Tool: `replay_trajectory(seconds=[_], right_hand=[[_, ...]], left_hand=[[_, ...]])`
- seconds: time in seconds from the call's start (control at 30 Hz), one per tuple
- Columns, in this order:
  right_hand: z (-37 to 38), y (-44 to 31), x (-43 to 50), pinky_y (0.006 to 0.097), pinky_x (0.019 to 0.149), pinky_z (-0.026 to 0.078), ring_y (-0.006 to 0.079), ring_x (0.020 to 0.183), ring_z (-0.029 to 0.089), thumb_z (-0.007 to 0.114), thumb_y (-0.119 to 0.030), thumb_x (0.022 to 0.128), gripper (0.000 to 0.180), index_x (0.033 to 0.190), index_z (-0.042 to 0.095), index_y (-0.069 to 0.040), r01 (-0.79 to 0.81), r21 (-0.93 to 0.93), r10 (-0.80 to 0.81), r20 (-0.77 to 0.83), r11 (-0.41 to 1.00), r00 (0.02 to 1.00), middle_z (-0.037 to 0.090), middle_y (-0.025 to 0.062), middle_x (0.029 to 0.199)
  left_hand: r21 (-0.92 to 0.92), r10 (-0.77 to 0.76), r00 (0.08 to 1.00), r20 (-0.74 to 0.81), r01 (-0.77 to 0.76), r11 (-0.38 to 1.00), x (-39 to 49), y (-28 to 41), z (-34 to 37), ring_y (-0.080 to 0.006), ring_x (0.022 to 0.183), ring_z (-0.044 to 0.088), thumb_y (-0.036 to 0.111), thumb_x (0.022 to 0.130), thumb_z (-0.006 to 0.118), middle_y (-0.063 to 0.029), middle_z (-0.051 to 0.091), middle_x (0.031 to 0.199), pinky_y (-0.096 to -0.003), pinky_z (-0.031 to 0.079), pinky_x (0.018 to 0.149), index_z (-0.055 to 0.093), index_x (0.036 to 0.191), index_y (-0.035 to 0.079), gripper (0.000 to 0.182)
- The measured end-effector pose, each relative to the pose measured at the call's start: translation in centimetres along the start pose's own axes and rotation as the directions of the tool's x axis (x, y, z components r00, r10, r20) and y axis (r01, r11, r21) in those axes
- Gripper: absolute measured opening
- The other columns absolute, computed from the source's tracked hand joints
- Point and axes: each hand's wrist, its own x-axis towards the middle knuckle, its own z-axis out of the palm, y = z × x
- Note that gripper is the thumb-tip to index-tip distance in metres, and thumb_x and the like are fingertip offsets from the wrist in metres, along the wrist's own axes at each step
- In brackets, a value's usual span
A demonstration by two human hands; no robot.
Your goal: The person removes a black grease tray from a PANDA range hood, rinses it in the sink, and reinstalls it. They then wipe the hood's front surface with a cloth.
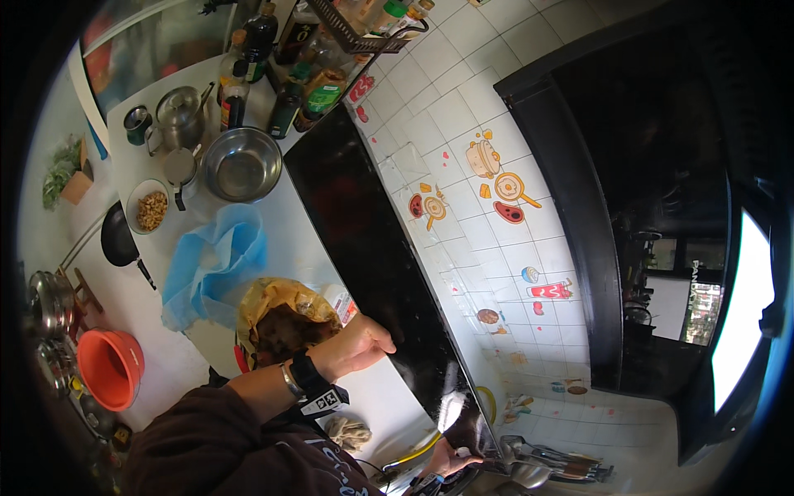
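Note:
My left hand [361, 347], with a dark watch band and a metal bracelet at its wrist, is over the edge of a long glossy black panel [372, 229]. Its fingers are curled and their undersides are hidden. Beside the forearm stands a bin or pot [288, 294] lined with a yellow bag, dark contents inside. Down at the lower right, my right hand [450, 459] is at the panel's near end, by a small white thing; its grip is unclear. A yellow hose [425, 447] runs beside it. Between the arms lies a crumpled cloth [348, 433].
A light blue plastic bag [217, 260], a steel bowl [242, 165], a bowl of nuts or similar pieces [152, 211] and several bottles [288, 99] stand on the white counter. A black pan [121, 235] and red bucket [110, 369] are left. Utensils [558, 462] hang by the tiled wall.

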Motion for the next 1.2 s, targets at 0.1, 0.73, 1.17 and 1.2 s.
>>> replay_trajectory(seconds=[0.1,0.73,1.17,1.2], right_hand=[[0.0,4.3,-1.5,0.0408,0.097,0.042,0.0235,0.102,0.059,0.079,-0.049,0.059,0.065,0.105,0.062,-0.006,0.347,-0.047,-0.330,0.215,0.937,0.919,0.065,0.0070,0.108],[-0.9,1.8,-2.6,0.0404,0.093,0.041,0.0215,0.094,0.057,0.077,-0.050,0.062,0.054,0.095,0.065,-0.009,0.275,0.004,-0.267,0.254,0.961,0.930,0.065,0.0052,0.096],[-1.8,0.9,-2.8,0.0402,0.091,0.041,0.0204,0.089,0.056,0.076,-0.052,0.063,0.053,0.092,0.065,-0.009,0.299,0.007,-0.291,0.248,0.954,0.924,0.064,0.0054,0.091],[-1.8,0.9,-2.8,0.0402,0.091,0.041,0.0204,0.089,0.056,0.076,-0.052,0.063,0.053,0.092,0.065,-0.009,0.300,0.005,-0.292,0.248,0.954,0.924,0.064,0.0054,0.091]], left_hand=[[0.102,0.111,0.986,0.122,-0.124,0.987,0.0,-0.2,-0.6,-0.0142,0.078,0.051,-0.016,0.054,0.055,-0.0042,0.057,0.083,-0.0245,0.037,0.063,0.056,0.070,0.005,0.027],[0.115,-0.002,0.964,0.268,-0.030,0.993,-2.6,-1.9,1.0,-0.0157,0.062,0.035,0.003,0.073,0.062,0.0018,0.033,0.058,-0.0313,0.030,0.066,0.034,0.059,0.015,0.034],[0.097,-0.052,0.957,0.284,0.025,0.995,-2.6,-2.6,1.0,-0.0141,0.056,0.033,0.016,0.084,0.057,0.0019,0.036,0.053,-0.0299,0.028,0.062,0.039,0.060,0.016,0.030],[0.092,-0.048,0.957,0.285,0.023,0.995,-2.5,-2.6,0.8,-0.0144,0.056,0.034,0.013,0.082,0.058,0.0019,0.037,0.054,-0.0299,0.028,0.062,0.040,0.060,0.015,0.028]])
